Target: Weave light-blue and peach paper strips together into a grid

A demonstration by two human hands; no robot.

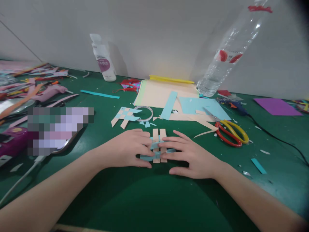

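Two upright cream paper strips (156,131) cross several light blue strips (146,158) in a small weave on the green table (135,199). At the weave's left edge, my left hand (131,146) has its fingers bent, with fingertips on the blue strips; whether it pinches them is hard to tell. My right hand (190,154) has its fingers spread, with fingertips resting on the right side of the weave. Up and to the left lies another blue and cream woven piece (125,113), beside a clear tape ring (151,113).
Red and yellow scissors (233,133) lie at right, near blue paper (202,104) and cream sheets (154,91). A large bottle (224,58) and a small bottle (103,59) stand behind. A phone (60,129), its cable and paper scraps are at left; a purple sheet (277,107) lies far right.
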